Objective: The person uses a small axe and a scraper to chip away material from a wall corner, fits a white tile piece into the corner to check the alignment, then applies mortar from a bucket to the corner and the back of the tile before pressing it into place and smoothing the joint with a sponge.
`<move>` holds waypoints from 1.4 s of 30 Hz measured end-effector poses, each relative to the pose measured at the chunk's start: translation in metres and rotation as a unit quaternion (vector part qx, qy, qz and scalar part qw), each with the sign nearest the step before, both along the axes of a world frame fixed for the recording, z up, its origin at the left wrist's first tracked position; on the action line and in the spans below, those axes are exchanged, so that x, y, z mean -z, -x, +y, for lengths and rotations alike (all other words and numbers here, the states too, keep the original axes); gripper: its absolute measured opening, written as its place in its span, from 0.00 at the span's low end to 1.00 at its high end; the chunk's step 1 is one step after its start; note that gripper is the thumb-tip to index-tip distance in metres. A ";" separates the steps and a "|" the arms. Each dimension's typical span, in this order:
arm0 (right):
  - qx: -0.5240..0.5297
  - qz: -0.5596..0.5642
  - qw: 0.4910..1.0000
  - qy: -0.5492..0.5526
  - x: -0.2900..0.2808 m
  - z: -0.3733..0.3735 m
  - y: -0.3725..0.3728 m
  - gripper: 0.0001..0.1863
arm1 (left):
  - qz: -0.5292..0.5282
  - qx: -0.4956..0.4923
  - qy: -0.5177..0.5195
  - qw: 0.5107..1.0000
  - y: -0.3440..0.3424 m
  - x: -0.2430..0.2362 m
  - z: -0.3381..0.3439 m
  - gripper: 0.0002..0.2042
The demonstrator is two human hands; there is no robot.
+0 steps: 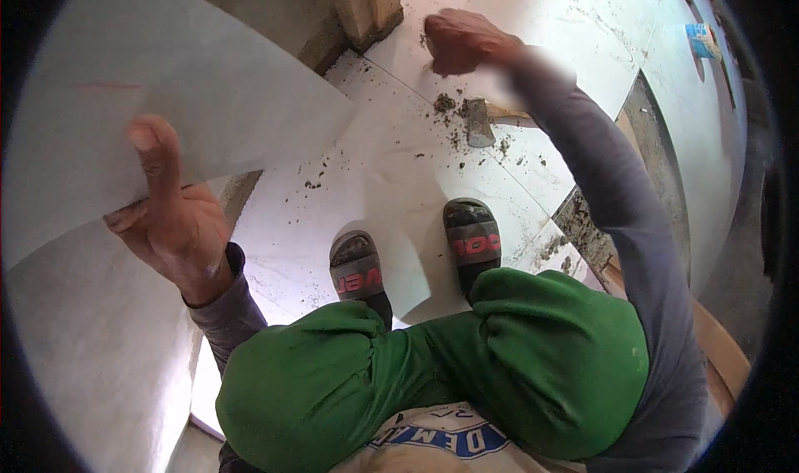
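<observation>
A large pale floor tile (pixel 241 82) is tilted up at the left. My left hand (pixel 179 223) grips its lower edge, the thumb lying on the upper face and the fingers curled underneath. Farther off, my right hand (pixel 470 42) is closed over the floor by the base of a wooden post; whatever is inside the fist, if anything, is hidden. Just below that wrist lies a hatchet-like tool (pixel 480 123) with a worn metal head. My right forearm partly covers its pale wooden handle. Crumbs of mortar (pixel 444 104) are scattered beside the head.
White marbled tiles (pixel 374 182) make up the floor under my dark sandals (pixel 470 238). A wooden post (pixel 369 11) rises at the top. On the right are an untiled gap with rough mortar (pixel 584 223) and a blue-and-white container (pixel 703 40).
</observation>
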State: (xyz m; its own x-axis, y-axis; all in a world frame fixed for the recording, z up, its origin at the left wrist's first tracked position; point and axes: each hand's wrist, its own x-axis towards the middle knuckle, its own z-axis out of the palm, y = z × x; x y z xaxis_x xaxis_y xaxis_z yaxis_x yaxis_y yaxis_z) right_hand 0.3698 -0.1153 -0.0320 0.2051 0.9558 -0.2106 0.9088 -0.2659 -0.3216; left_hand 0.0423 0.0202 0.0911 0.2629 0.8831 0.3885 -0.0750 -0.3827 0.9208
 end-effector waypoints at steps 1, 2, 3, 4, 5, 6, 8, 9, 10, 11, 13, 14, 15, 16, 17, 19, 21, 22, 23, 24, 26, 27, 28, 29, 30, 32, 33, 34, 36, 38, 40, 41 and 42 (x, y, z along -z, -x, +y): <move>0.009 0.003 1.000 0.026 -0.003 -0.010 -0.001 0.06 | 0.000 -0.009 -0.015 1.000 -0.001 -0.004 0.003 0.22; 0.012 0.004 1.000 0.022 0.000 -0.025 -0.008 0.06 | 0.045 -0.003 -0.026 0.999 -0.001 -0.007 0.009 0.19; 0.033 0.004 0.999 0.042 0.012 -0.046 -0.016 0.07 | 0.071 0.001 -0.029 0.997 -0.007 -0.004 0.011 0.18; 0.051 0.007 0.997 0.056 0.019 -0.063 -0.023 0.10 | 0.096 0.002 -0.039 0.995 -0.012 -0.008 0.012 0.18; 0.054 0.011 0.997 0.054 0.026 -0.084 -0.029 0.10 | 0.096 0.011 -0.043 0.994 -0.021 -0.006 0.013 0.18; 0.078 0.055 0.995 -0.009 0.029 -0.103 -0.030 0.12 | 0.097 0.019 -0.050 0.994 -0.030 -0.008 0.016 0.18; 0.103 0.110 0.985 -0.082 0.031 -0.122 -0.021 0.15 | 0.104 0.035 -0.068 0.992 -0.050 -0.013 0.022 0.20; 0.140 0.130 0.980 -0.056 0.023 -0.129 -0.015 0.16 | 0.108 0.042 -0.074 0.991 -0.062 -0.013 0.022 0.21; 0.177 0.151 0.972 -0.030 0.020 -0.135 -0.009 0.17 | 0.111 0.048 -0.080 0.990 -0.074 -0.012 0.022 0.22; 0.179 0.156 0.971 -0.035 0.021 -0.143 -0.007 0.17 | 0.059 0.041 -0.110 0.991 -0.091 -0.013 0.012 0.22; 0.210 0.204 0.955 -0.047 0.025 -0.156 -0.003 0.18 | 0.011 0.037 -0.143 0.989 -0.103 -0.013 0.009 0.22; 0.229 0.237 0.942 -0.061 0.023 -0.153 0.004 0.19 | 0.097 -0.001 -0.149 0.984 -0.094 -0.014 0.019 0.22; 0.229 0.241 0.941 -0.066 0.026 -0.157 0.007 0.19 | 0.138 -0.020 -0.150 0.979 -0.096 -0.011 0.020 0.22; 0.229 0.253 0.937 -0.069 0.031 -0.160 0.009 0.18 | 0.180 -0.038 -0.152 0.971 -0.098 -0.009 0.021 0.23; 0.230 0.266 0.934 -0.072 0.036 -0.163 0.010 0.18 | 0.123 -0.020 -0.148 0.981 -0.108 -0.005 0.017 0.24; 0.234 0.276 0.930 -0.066 0.040 -0.164 0.011 0.18 | 0.068 0.001 -0.149 0.987 -0.121 0.000 0.012 0.24; 0.245 0.278 0.927 -0.055 0.043 -0.165 0.015 0.17 | 0.079 -0.051 -0.126 0.988 -0.128 0.002 0.006 0.25; 0.244 0.282 0.927 -0.045 0.040 -0.164 0.015 0.16 | 0.081 -0.048 -0.128 0.987 -0.137 0.002 0.001 0.25; 0.246 0.284 0.926 -0.046 0.040 -0.166 0.015 0.16 | 0.039 -0.040 -0.135 0.989 -0.149 -0.003 -0.010 0.25; 0.237 0.280 0.929 -0.047 0.039 -0.168 0.015 0.15 | -0.004 -0.032 -0.141 0.989 -0.157 -0.006 -0.016 0.25; 0.223 0.283 0.931 -0.056 0.039 -0.166 0.017 0.14 | 0.014 -0.039 -0.199 0.979 -0.156 -0.007 -0.003 0.26; 0.226 0.292 0.928 -0.050 0.044 -0.165 0.020 0.14 | 0.026 -0.044 -0.218 0.975 -0.148 0.002 0.006 0.27; 0.229 0.301 0.925 -0.045 0.049 -0.162 0.023 0.14 | 0.037 -0.050 -0.238 0.969 -0.140 0.012 0.016 0.27; 0.231 0.299 0.925 -0.046 0.046 -0.164 0.022 0.14 | 0.167 -0.095 -0.254 0.948 -0.130 0.009 0.016 0.20; 0.224 0.294 0.927 -0.056 0.046 -0.165 0.024 0.14 | 0.233 -0.117 -0.260 0.930 -0.125 0.011 0.019 0.19; 0.219 0.288 0.930 -0.066 0.049 -0.165 0.028 0.13 | 0.282 -0.136 -0.339 0.887 -0.123 0.019 0.028 0.20; 0.220 0.297 0.925 -0.086 0.053 -0.165 0.030 0.13 | 0.274 -0.135 -0.373 0.876 -0.124 0.022 0.030 0.20; 0.221 0.307 0.920 -0.107 0.057 -0.164 0.033 0.13 | 0.265 -0.136 -0.407 0.863 -0.125 0.024 0.031 0.20; 0.234 0.315 0.916 -0.086 0.060 -0.149 0.043 0.14 | 0.275 -0.150 -0.434 0.845 -0.130 0.021 0.028 0.26; 0.241 0.318 0.916 -0.032 0.048 -0.132 0.050 0.15 | 0.199 -0.144 -0.346 0.905 -0.145 0.017 0.013 0.30; 0.242 0.312 0.915 -0.087 0.059 -0.124 0.064 0.15 | 0.116 -0.128 -0.250 0.953 -0.153 0.017 0.000 0.32; 0.246 0.300 0.911 -0.137 0.068 -0.123 0.068 0.15 | 0.129 -0.111 -0.216 0.961 -0.154 0.024 -0.004 0.30; 0.226 0.291 0.918 -0.146 0.077 -0.118 0.072 0.12 | 0.136 -0.102 -0.205 0.964 -0.152 0.022 -0.007 0.30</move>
